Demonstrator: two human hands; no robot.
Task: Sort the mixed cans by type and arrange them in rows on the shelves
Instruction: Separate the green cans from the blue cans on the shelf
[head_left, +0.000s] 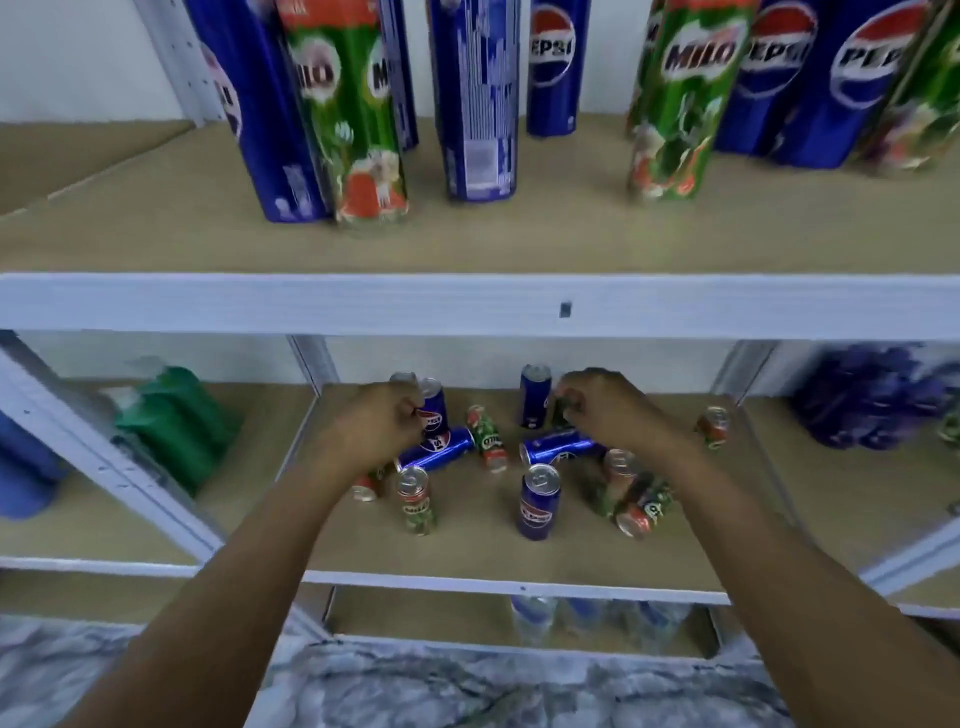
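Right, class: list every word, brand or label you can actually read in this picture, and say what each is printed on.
"PEPSI": blue cans on the upper shelf.
"MILO": green cans on the upper shelf.
"MILO": upright green can on the lower shelf.
Pepsi logo, letters only partly readable: blue can by the left hand.
Too blurred to read: small print and barcode on the blue can's back.

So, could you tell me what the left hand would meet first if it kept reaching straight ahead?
Probably the upright blue Pepsi can right at the left hand; its fingers already look to be at it, though depth is unclear.
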